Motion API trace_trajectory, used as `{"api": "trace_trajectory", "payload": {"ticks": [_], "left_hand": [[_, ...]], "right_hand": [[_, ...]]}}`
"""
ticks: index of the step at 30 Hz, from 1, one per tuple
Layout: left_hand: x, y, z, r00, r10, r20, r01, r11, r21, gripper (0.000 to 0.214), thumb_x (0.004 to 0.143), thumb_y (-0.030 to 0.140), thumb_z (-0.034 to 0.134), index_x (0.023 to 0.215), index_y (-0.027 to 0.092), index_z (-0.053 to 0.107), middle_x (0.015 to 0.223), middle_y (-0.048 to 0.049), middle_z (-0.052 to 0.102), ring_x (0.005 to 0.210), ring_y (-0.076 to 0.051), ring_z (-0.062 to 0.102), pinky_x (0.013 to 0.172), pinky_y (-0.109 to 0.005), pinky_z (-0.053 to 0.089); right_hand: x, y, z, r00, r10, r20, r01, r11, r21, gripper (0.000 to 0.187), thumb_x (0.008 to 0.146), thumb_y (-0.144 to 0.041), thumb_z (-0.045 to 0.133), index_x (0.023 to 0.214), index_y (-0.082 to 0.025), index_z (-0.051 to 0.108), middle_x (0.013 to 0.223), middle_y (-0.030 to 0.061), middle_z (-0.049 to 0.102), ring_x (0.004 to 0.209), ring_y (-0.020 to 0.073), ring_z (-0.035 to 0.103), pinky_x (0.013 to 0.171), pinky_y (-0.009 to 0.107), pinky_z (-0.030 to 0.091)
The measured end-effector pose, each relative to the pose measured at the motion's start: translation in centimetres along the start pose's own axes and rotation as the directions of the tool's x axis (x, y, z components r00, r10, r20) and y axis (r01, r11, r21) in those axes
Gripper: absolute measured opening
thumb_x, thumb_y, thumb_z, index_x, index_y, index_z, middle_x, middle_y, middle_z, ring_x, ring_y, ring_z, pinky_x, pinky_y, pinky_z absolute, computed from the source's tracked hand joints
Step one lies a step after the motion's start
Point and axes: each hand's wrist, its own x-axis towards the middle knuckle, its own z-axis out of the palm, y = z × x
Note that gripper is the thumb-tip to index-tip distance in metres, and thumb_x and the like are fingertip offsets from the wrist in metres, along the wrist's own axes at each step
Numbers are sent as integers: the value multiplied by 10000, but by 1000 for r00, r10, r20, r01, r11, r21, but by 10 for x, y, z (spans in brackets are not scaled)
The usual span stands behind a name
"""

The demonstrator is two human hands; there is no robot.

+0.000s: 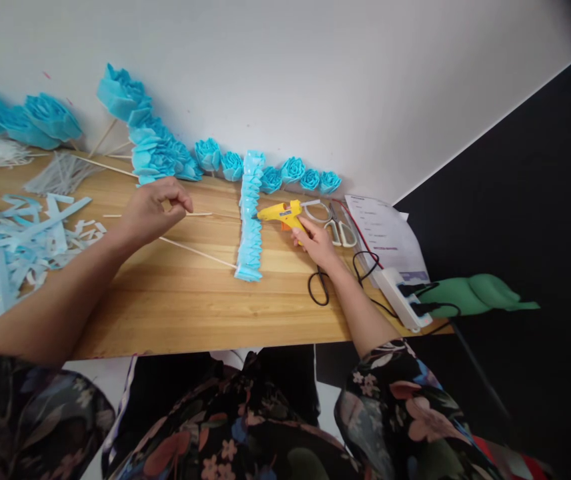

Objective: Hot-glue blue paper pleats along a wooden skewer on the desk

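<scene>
My left hand is pinched shut on a thin wooden stick that lies across the wooden table. A second stick runs below it toward a long strip of folded blue paper petals lying in the middle of the table. My right hand grips the handle of a yellow hot glue gun, whose nozzle points left at the strip.
Blue paper roses line the wall; larger ones stand at the back left. Blue paper scraps cover the left side. Scissors, a printed sheet, a white power strip with black cords and a green object lie right.
</scene>
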Motion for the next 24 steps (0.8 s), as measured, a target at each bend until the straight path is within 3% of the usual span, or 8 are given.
{"api": "trace_trajectory", "payload": {"ticks": [7,10,13,19,24], "left_hand": [[-3,2,3,999,-1,54,4,998,-57,193,865,360,657,712,243,668,832,-45,690,835,-226,600,885,-379,526],[-5,1,6,999,-10,52,14,997,-79,171,884,405,699,869,257,782,822,-28,655,844,-243,626,878,-384,524],[-5,-2,9,998,-28,55,32,997,-67,282,930,507,731,1004,261,848,830,-24,657,844,-246,647,883,-382,537],[-5,-6,11,994,-88,66,96,986,-139,459,921,712,821,845,259,815,933,-61,794,923,-271,723,895,-387,567],[-6,3,10,989,-120,85,140,945,-295,534,871,762,902,811,239,813,967,-68,833,973,-263,750,998,-411,615]], "right_hand": [[0,-1,0,1000,-4,3,4,1000,-3,842,983,-735,740,1557,-120,781,810,21,752,744,207,682,677,329,531],[0,-2,0,1000,-1,3,1,1000,-15,845,989,-769,739,1540,-130,787,804,19,749,739,208,682,681,332,534],[-1,-2,0,1000,3,5,-3,1000,-21,835,993,-781,731,1532,-146,793,803,21,751,744,211,681,673,329,529],[0,-1,0,1000,16,4,-16,1000,-17,880,957,-795,738,1535,-133,792,805,29,751,749,219,684,659,333,525],[0,1,-2,1000,24,1,-24,999,-23,864,959,-793,751,1524,-140,789,846,46,789,781,227,715,666,332,548]]}}
